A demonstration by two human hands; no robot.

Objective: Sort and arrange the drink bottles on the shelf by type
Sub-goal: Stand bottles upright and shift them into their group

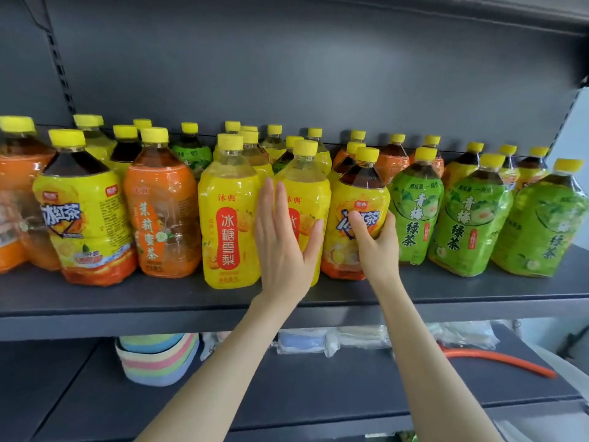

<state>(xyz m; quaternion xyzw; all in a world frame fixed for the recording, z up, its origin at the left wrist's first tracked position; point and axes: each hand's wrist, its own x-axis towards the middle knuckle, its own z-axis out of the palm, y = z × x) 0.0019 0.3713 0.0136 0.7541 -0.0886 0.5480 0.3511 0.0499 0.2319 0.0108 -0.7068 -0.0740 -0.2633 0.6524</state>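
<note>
Several large yellow-capped drink bottles stand in rows on the dark shelf [127,301]. Along the front, from the left: an iced black tea bottle [86,212], an orange jasmine tea bottle [161,215], two yellow pear drink bottles [228,224] [307,199], another iced black tea bottle [360,199] and three green tea bottles [414,212] [468,218] [541,224]. My left hand [283,240] lies flat with straight fingers against the second pear bottle. My right hand [374,240] grips the lower front of the iced black tea bottle beside it.
Mixed orange, yellow and green bottles fill the back rows. The lower shelf holds a stack of pastel bowls [159,358], wrapped packages [302,342] and an orange hose [500,362]. An upper shelf overhangs the bottles.
</note>
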